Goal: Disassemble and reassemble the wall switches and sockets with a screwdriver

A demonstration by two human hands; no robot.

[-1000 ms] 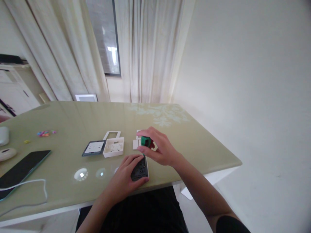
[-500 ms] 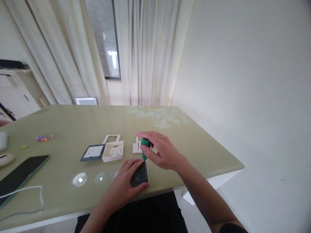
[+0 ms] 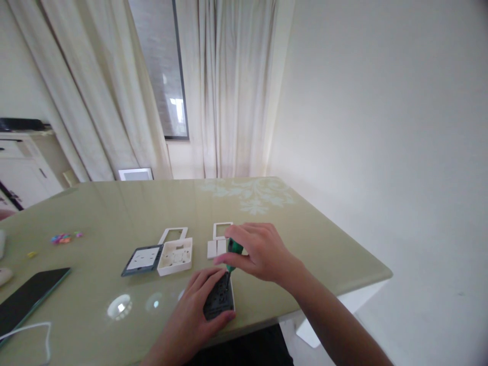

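My left hand (image 3: 194, 307) presses a dark switch module (image 3: 219, 301) flat against the olive table (image 3: 328, 254) near its front edge, fingers closed around its sides. My right hand (image 3: 259, 251) is closed on a green-handled screwdriver (image 3: 233, 251), held upright with its tip down on the module's far end. Just behind my right hand lie small white switch parts (image 3: 215, 248) and a white frame (image 3: 222, 230).
Left of my hands sit a white back box (image 3: 175, 257), a grey-framed switch plate (image 3: 142, 259) and another white frame (image 3: 173, 235). A dark phone (image 3: 26, 300) with a white cable (image 3: 26, 333) lies at the far left, with small coloured pieces (image 3: 63, 238) beyond. Curtains and a wall stand behind.
My right hand has turned the screwdriver from lying in the palm to upright with its tip on the module. The view has tilted up a little. My left hand stays on the module.
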